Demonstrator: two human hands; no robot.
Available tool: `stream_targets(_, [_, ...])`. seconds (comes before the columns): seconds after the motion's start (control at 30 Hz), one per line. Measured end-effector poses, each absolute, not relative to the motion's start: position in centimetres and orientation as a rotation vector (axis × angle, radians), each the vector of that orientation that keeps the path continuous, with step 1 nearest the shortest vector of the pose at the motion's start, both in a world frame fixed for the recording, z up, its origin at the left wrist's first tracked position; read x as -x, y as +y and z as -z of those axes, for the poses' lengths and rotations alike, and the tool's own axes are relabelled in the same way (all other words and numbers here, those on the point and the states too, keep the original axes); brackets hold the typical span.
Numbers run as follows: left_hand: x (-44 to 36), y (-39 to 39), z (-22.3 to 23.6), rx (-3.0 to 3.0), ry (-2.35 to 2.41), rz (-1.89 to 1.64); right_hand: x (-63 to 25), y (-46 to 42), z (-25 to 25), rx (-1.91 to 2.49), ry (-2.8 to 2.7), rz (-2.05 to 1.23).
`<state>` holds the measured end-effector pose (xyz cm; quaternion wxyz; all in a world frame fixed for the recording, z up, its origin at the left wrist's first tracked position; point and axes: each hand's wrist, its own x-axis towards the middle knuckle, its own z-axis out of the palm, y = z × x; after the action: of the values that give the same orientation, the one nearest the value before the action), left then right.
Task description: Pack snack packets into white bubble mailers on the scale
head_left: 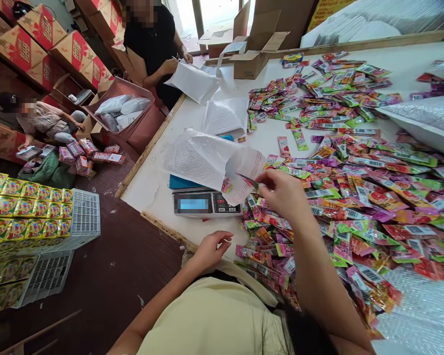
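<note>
My right hand (283, 195) pinches a slim candy packet (248, 180) at the mouth of a white bubble mailer (198, 155). The mailer lies on a digital scale (207, 203) with a blue platform, its flap towards me. Inside the opening, a bit of pink and green wrapper shows. Empty and loosely curled, my left hand (212, 249) hovers by the table's near edge, in front of the scale. A large heap of colourful stick packets (355, 182) spreads right of the scale, around my right forearm.
Beyond the scale lies another bubble mailer (227, 114). A co-worker (150, 47) handles a white mailer (192, 81) at the far table edge, near an open carton (249, 64). Another person sits at left. Crates of yellow boxes (33, 207) stand on the floor; stacked mailers lie right.
</note>
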<state>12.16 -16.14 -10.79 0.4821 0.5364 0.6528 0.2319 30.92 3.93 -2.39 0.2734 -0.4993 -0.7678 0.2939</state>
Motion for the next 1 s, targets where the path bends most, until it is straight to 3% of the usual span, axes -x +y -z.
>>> stream_targets(0.2, [-12.4, -16.1, 10.7, -1.331, 1.594, -0.540, -37.6, 1.6, 1.6, 1.562, -1.786, -0.827])
stream_targets(0.53, [-12.4, -16.2, 10.6, -1.335, 1.593, -0.550, -40.5, 0.8, 2.5, 1.686, -1.803, -0.781])
stream_targets(0.67, [-12.5, -16.2, 10.9, -1.332, 1.589, -0.550, -41.2, 0.8, 3.1, 1.824, -1.978, -0.527])
stream_targets(0.77, [-12.6, -16.1, 11.0, -1.331, 1.574, -0.536, -37.9, 1.0, 2.9, 1.751, -1.978, -0.375])
stream_targets(0.9, [-12.6, -15.8, 11.0, -1.331, 1.557, -0.552, -29.0, 2.3, 2.9, 1.390, -2.196, -0.817])
stream_targets(1.0, [-12.2, -15.8, 10.9, -1.306, 1.577, -0.576, -23.4, 4.0, 3.5, 1.378, -2.338, -0.912])
